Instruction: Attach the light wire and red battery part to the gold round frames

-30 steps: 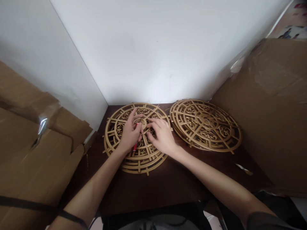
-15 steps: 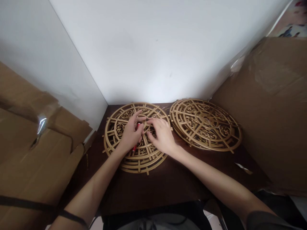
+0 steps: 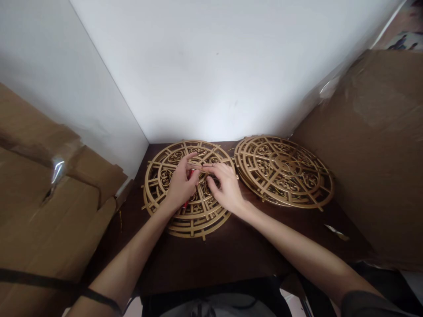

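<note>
My left fingers (image 3: 188,158) clasp a red tool (image 3: 186,204); right fingers (image 3: 216,170), three o'clock, grip unclear, probably work wire (image 3: 212,149); next needs steadiness.

Hands (image 3: 181,185) (image 3: 228,184) are bare — right sleeve (image 3: 360,304) dark grey

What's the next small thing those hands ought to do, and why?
Perhaps the left hand should tuck the red object further into its palm. It seems to be held there under the thumb, while the fingertips of the right hand are close by over the left gold lattice panel, so space looks tight. Anything fine between the fingers is too small to tell.
</note>
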Demonstrator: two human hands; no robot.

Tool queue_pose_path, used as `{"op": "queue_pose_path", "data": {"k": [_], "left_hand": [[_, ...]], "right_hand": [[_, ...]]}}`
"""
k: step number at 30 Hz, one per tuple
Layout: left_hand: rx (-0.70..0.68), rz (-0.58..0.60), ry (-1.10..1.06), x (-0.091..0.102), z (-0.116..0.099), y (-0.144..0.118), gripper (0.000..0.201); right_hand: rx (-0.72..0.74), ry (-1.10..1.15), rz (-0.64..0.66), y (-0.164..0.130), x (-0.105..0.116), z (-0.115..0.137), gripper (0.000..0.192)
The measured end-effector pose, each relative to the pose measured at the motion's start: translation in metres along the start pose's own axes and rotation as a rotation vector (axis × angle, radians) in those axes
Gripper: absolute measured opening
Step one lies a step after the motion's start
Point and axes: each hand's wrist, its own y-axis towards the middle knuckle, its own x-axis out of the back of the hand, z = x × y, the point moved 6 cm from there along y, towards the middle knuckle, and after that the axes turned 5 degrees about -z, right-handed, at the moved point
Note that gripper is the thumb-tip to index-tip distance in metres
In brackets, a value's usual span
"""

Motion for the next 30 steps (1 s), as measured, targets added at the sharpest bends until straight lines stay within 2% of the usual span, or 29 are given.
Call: {"op": "queue_pose_path", "data": {"k": [4,13,21,30], "left_hand": [[0.035,0.025,0.02,-0.002,0.0,0.0,0.052],[0.06,0.048,-0.064,-0.003,-0.003,-0.001,0.041],[0.09,-0.076,-0.285,0.004,0.0,0.002,0.026],[0.194,-0.2,-0.494,0.01,-0.005,0.003,0.026]], "right_hand": [[0.049,0.116,-0.062,-0.001,0.006,0.004,0.026],[0.281,0.271,-0.063,-0.006,0.014,0.021,0.025],[0.261,0.268,-0.057,-0.006,0.013,0.021,0.025],[0.215,0.234,-0.031,-0.007,0.012,0.016,0.024]]}}
